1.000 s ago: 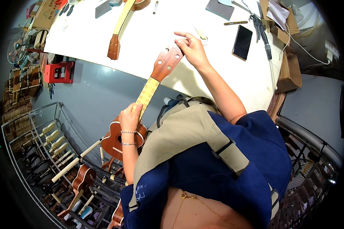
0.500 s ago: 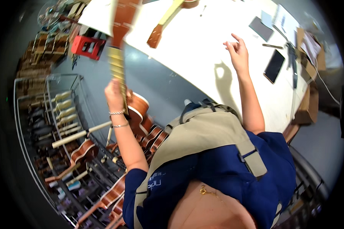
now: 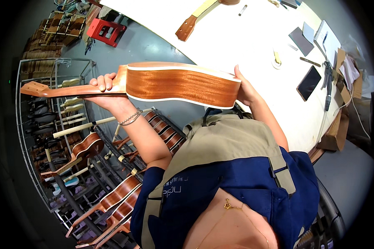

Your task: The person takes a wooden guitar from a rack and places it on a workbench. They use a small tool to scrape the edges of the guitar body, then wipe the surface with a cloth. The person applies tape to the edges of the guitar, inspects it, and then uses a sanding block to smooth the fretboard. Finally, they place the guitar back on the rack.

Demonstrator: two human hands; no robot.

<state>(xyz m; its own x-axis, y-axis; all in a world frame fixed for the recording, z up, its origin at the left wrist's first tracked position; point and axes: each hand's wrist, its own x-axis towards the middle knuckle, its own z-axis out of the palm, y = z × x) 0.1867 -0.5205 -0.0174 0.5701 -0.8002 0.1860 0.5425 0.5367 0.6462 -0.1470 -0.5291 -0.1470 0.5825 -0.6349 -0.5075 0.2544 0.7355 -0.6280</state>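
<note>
A brown wooden ukulele with pale edging lies level across both hands, its side turned toward me. My left hand wraps round the neck close to the body, with the headstock pointing left. At the other end, my right hand presses against the bottom end of the body; most of its fingers are hidden behind it. No strings show from this side. Another ukulele lies on the white table, its headstock toward the near edge.
Racks of ukuleles stand at my left, close under my left arm. A red stool is on the floor beyond. On the table are a phone, a notebook, a grey sheet and a tape roll.
The ukulele has swung from upright, headstock away from me, to level with its headstock left. My right hand, which was raised empty over the table, now holds the body's bottom end.
</note>
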